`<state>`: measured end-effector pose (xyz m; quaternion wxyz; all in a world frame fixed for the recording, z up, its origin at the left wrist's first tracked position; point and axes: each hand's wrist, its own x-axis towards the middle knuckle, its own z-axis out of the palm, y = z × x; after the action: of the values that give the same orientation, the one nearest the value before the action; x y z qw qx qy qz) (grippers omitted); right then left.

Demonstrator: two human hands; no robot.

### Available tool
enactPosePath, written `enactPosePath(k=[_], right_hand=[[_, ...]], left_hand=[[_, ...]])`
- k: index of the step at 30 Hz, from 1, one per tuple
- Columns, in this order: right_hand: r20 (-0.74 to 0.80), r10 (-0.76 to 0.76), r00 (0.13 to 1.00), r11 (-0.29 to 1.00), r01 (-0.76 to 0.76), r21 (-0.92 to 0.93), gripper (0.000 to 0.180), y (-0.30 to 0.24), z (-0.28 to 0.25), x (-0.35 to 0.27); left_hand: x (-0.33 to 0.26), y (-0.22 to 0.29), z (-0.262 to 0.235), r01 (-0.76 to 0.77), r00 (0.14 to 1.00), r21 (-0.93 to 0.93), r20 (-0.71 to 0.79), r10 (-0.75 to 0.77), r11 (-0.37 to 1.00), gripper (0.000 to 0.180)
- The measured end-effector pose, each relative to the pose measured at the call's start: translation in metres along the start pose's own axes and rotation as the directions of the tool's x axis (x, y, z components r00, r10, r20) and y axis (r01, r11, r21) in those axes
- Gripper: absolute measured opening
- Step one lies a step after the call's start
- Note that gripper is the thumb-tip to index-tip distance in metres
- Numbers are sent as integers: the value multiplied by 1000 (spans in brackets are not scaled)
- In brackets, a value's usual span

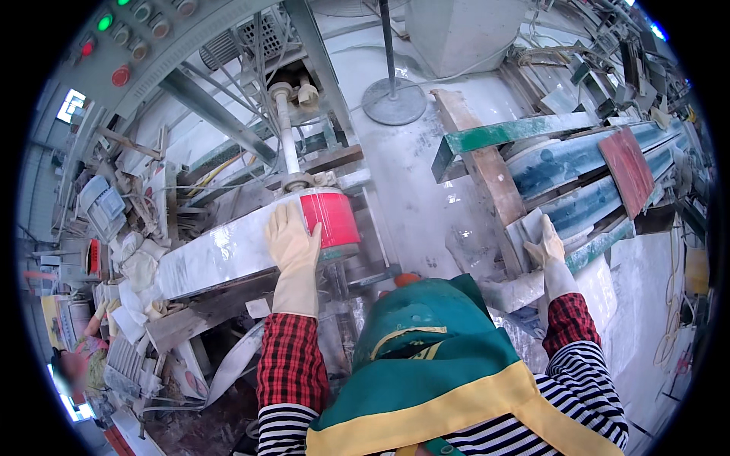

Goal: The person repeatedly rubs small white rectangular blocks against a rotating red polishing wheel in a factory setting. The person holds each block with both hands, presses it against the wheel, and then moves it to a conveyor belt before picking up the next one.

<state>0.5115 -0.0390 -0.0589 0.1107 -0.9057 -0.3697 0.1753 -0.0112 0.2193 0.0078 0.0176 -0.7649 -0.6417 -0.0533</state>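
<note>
My left hand [293, 237], in a cream rubber glove, lies flat with fingers stretched out on a long, pale, dusty machine surface [220, 251]. Just beside its fingertips is the surface's rounded red end [328, 218]. My right hand [546, 245], gloved alike, is at the end of a small pale flat slab [523, 234] on the rack at the right. Its thumb and a finger bend round the slab's edge; its other fingers are partly hidden. A green apron [426, 327] with yellow trim covers my front.
A grey control panel [144, 53] with lit buttons stands at upper left. Right, a timber [480, 163] and green bar [517, 135] frame long bluish pieces and a reddish board [627, 171]. A round metal base with a pole [394, 102] stands ahead. Another person [84, 357] is at far left.
</note>
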Motion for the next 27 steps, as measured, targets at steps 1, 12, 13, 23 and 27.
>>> enactPosePath(k=[1,12,13,23,27], right_hand=[[46,50,998,962,-61,264,93,8,12,7],[151,-22,988,997,33,-75,95,19,-7,30],[140,-49,989,988,69,-140,96,18,-11,28],[183,-23,983,983,56,-176,89,-11,-44,21],[164,-90,982,987,110,-116,76,-8,-48,17]], left_hand=[[1,-5,3,0,1000,9,6,-1,1000,71],[-16,24,2,-171,958,-184,-262,119,968,69],[-19,46,-3,-154,980,-385,-179,90,910,70],[-119,293,73,401,643,-915,316,697,45,79],[-136,392,115,658,649,-753,550,526,-25,96]])
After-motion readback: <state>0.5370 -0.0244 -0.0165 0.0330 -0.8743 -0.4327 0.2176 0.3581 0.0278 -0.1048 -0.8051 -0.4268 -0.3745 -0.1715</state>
